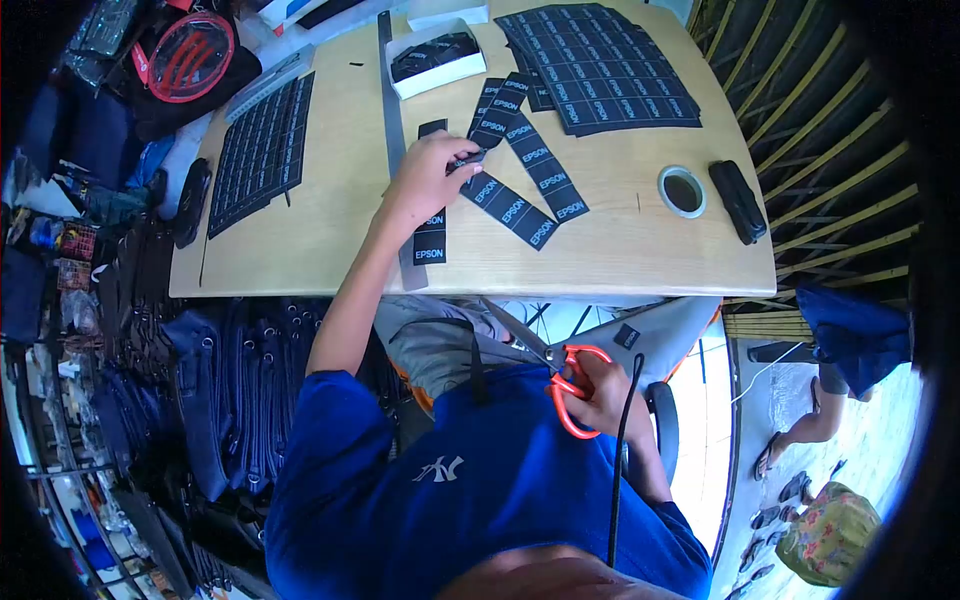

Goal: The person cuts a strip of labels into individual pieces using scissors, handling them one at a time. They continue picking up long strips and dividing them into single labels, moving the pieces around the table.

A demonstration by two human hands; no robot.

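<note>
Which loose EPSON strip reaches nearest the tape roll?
The slanting strip whose lower end lies farthest right, toward the tape roll; the other loose strips end farther left.

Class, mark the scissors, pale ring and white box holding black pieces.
Scissors [549, 355]: head view, on the pivot.
Pale ring [687, 213]: head view, on the near rim.
White box [442, 77]: head view, on the front wall.
</note>
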